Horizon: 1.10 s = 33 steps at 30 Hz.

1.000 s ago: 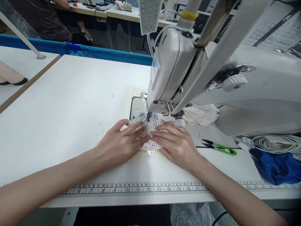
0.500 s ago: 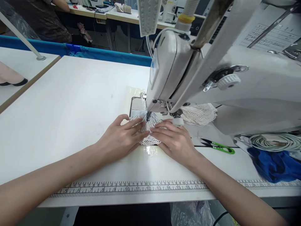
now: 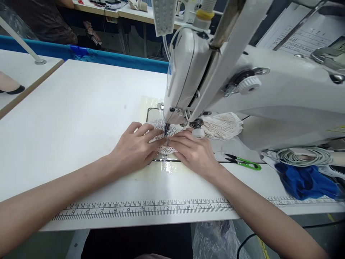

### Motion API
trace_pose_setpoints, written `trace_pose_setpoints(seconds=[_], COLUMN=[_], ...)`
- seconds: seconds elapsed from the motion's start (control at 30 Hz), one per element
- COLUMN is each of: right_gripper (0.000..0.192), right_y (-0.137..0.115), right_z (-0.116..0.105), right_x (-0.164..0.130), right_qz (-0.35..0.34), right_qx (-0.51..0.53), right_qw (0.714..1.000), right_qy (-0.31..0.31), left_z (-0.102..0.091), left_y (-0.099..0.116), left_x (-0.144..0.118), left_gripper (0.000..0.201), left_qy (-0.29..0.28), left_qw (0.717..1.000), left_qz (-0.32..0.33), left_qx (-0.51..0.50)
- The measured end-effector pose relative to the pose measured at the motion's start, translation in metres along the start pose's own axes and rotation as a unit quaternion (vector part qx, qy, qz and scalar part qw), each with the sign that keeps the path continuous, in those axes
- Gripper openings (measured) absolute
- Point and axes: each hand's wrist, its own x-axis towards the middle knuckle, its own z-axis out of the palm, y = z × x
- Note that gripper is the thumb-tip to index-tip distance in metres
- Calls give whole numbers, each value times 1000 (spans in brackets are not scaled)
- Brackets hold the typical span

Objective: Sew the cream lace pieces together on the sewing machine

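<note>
With both the left hand (image 3: 134,147) and right hand (image 3: 192,153) pressed flat, fingers spread on the lace (image 3: 164,148) just short of the needle (image 3: 166,130), a slip could easily prick a fingertip.

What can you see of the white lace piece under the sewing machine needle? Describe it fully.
The white lace piece is openwork fabric with a scalloped edge, lying flat on the sewing machine bed beneath the needle. The left hand and right hand press on it from either side, fingertips nearly meeting. More lace bunches behind the needle.
</note>
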Motion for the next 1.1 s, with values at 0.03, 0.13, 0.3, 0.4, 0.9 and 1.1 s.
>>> trace_pose_setpoints(seconds=[0.03,0.13,0.3,0.4,0.9,1.1], right_gripper=[22,27,26,22,13,15], right_y=[0,1,6,6,5,-4], right_z=[-1,-3,-8,-8,-2,-10], right_x=[0,3,12,15,5,-1], right_qz=[0,51,167,196,115,-10], right_qx=[9,53,88,96,75,60], right_qw=[1000,997,979,973,991,998], right_qy=[-1,-18,-75,-76,-9,-10], left_z=[-3,-16,-31,-28,-10,-3], left_y=[3,7,-6,-19,-22,7], left_x=[1,8,29,38,31,-1], left_gripper=[28,26,28,25,43,17], left_qy=[0,-68,-182,-191,-151,62], left_qw=[1000,996,947,929,918,995], left_qz=[-1,-42,-174,-150,-64,83], left_qx=[1,-33,-199,-279,-360,-2])
